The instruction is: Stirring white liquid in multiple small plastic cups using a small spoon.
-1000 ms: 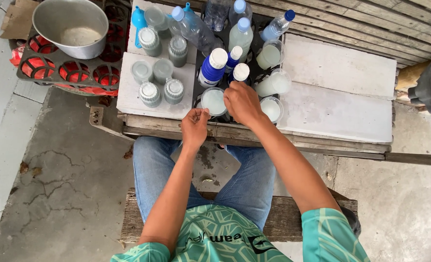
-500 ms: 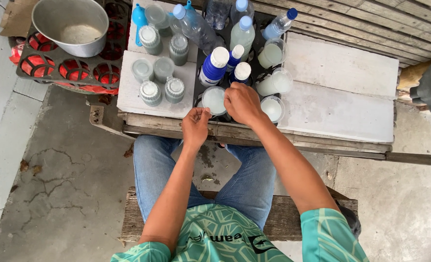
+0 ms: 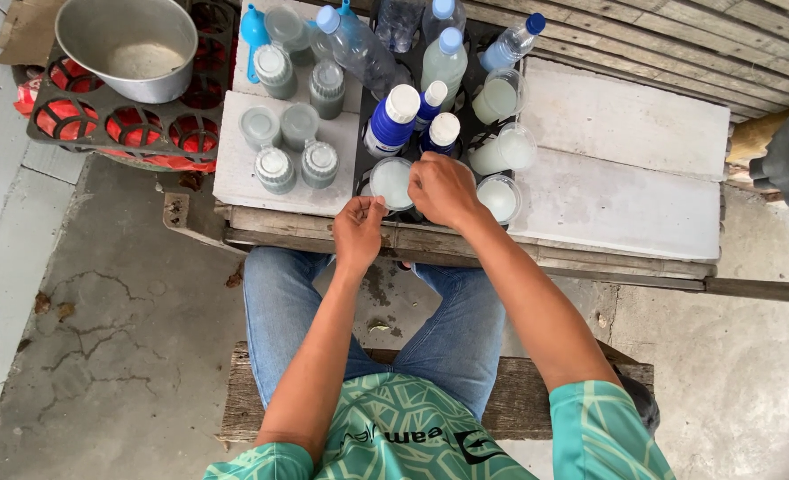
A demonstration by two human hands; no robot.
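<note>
Two hands work at the near edge of a wooden bench crowded with bottles. Little has changed over the last second: the view crept slightly, both hands kept their places, so the work reads as a slow, fiddly one. Left hand (image 3: pixel 357 233), fingers pinched together, touches the near-left rim of an open cup of pale liquid (image 3: pixel 391 182). Right hand (image 3: pixel 443 188), loosely clenched, sits just right of that cup; what it grips, I cannot tell. Blue bottle with white cap (image 3: pixel 391 121) stands just beyond.
</note>
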